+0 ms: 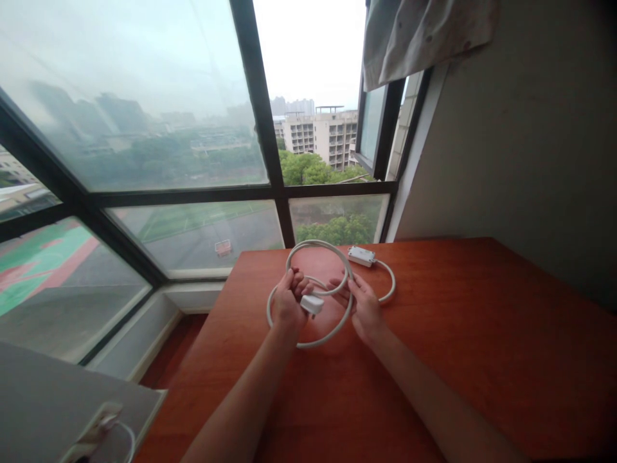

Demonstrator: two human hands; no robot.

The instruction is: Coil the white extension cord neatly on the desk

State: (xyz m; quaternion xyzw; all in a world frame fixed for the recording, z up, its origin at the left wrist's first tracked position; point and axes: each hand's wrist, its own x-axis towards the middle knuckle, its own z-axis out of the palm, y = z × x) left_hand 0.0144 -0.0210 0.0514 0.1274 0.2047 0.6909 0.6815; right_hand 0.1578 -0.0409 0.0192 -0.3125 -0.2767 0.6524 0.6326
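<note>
Box lies on table, beyond and right of plug

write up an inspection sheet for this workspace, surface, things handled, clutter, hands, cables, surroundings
Surface: reddish-brown wooden table beside the windows.
Things handled: looped white cable; white plug at the left hand; white block, possibly a power strip, lying near the table's far edge.
Clutter: nothing seen.
Hands: left hand closed around the cable; right hand holding the loops at their right side.
Cables: cable curves from the block toward the right hand; separate white cord at lower left.
Surroundings: dark window frame, open sash, hanging cloth; buildings and trees outside.
</note>
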